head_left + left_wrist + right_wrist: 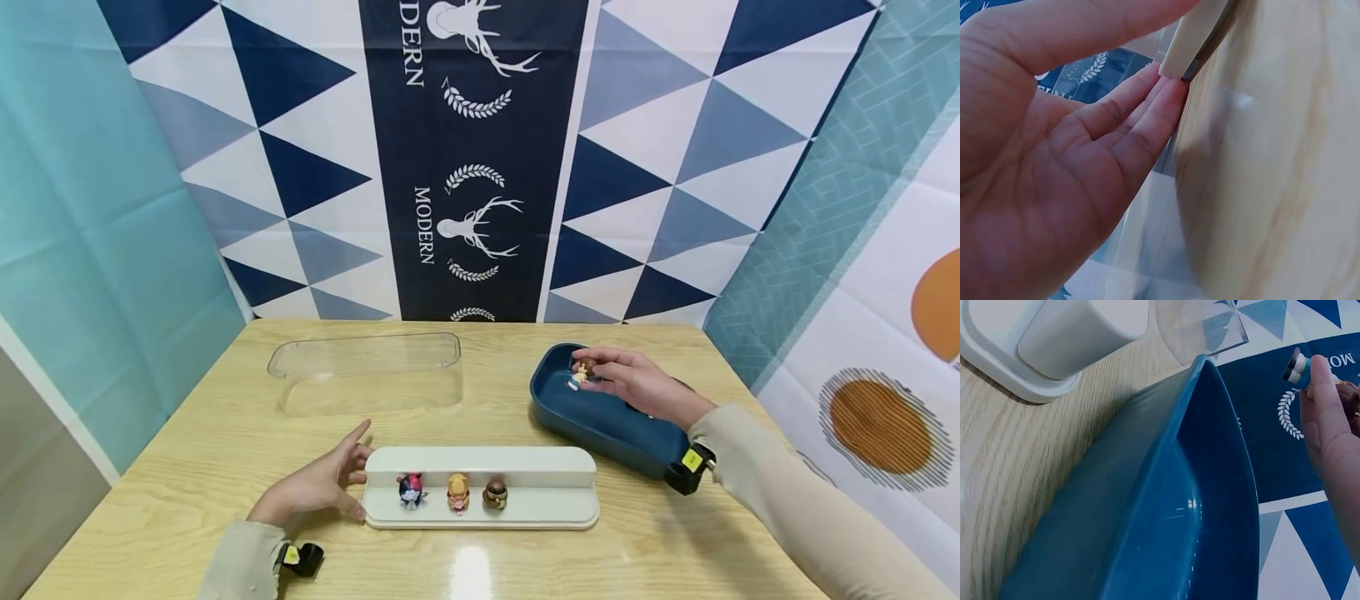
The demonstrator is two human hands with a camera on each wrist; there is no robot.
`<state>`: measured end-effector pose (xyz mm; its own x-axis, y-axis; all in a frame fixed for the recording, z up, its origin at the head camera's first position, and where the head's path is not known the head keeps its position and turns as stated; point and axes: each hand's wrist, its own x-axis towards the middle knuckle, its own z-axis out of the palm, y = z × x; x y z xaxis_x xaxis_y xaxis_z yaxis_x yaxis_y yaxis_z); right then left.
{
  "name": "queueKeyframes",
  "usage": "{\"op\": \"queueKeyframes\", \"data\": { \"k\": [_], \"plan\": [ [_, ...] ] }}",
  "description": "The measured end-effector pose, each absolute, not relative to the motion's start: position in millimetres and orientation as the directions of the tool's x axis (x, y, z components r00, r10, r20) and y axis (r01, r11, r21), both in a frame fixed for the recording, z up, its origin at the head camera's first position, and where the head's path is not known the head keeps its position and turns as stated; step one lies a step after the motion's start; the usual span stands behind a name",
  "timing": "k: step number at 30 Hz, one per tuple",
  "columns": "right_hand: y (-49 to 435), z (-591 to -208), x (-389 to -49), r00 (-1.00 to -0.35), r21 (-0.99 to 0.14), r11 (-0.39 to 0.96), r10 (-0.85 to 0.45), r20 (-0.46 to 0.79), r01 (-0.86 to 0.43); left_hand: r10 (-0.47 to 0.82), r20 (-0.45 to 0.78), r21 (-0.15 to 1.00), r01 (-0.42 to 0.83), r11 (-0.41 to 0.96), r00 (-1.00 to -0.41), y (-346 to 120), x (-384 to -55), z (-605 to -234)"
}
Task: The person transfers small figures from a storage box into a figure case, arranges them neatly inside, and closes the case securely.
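A white two-tier display stand [480, 457] lies on the table, with three small figurines in a row on its lower step: a red-and-black one [410, 490], a yellow-orange one [457, 493] and a brown one [495, 494]. At the stand's left end, my left hand [321, 483] holds the edge between thumb and fingers; its index finger points away. My right hand [633, 382] pinches a brown-haired figurine [580, 377] above the dark blue bin [592, 429]. In the right wrist view, that figurine's dark-soled feet [1297, 367] stick out past the fingers.
A clear plastic cover [367, 375] stands at the back left of the wooden table [420, 567]. Something small and partly hidden sits in the bin under my right hand. Patterned cloth [315, 158] hangs behind the table and at both sides.
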<state>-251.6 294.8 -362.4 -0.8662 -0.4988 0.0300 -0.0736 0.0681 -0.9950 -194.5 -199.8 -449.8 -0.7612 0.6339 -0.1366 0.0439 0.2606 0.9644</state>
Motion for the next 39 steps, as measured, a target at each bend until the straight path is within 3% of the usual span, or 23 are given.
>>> {"op": "queueKeyframes", "data": {
  "k": [7, 14, 25, 39],
  "plan": [
    [288, -362, -249, -0.861, -0.985, 0.101, -0.503, 0.074, -0.143, 0.633, -0.137, 0.967, 0.035, 0.251, -0.762, -201, -193, -451],
    [280, -353, -248, -0.868, -0.955, 0.224, -0.492, 0.063, -0.196, 0.624, -0.132, 0.961, 0.054, 0.270, -0.771, -201, -195, -447],
    [277, -353, -244, -0.831, -0.959, 0.186, -0.550, 0.079, -0.214, 0.629, -0.131, 0.965, 0.048, 0.259, -0.766, -200, -191, -445],
    [261, -354, -239, -0.847, -0.924, 0.295, -0.529, 0.053, -0.243, 0.635, -0.132, 0.968, 0.039, 0.248, -0.761, -201, -194, -450]
  ]
}}
